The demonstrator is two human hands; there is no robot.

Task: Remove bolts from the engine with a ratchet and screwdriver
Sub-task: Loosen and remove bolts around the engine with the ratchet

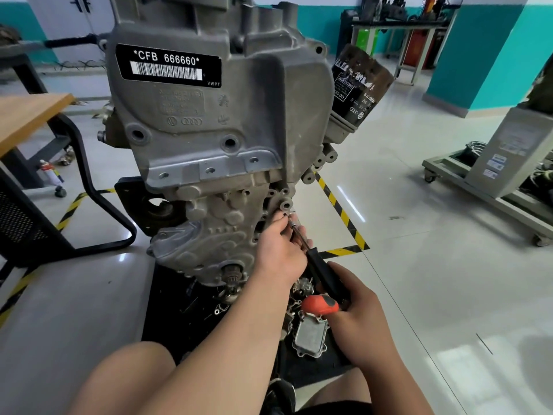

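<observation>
Engine (209, 121) stands upright on a black mat (167, 319), a heavy rigid casting unlikely to shift under tool load; the bolt in work sits at its lower right edge, hidden behind fingers. Left hand (279, 253) pinches the bare steel shank of the screwdriver (324, 278) near the tip, fingertips closed on it to steady it; the bolt is probably small and oily, so best caught at the head. Right hand (357, 322) has fingers wrapped tight round the black-and-orange handle, the proper place for torque, over the mat's right edge.

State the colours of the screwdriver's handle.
The screwdriver has a black handle with an orange end, clearest in the head view.
</observation>
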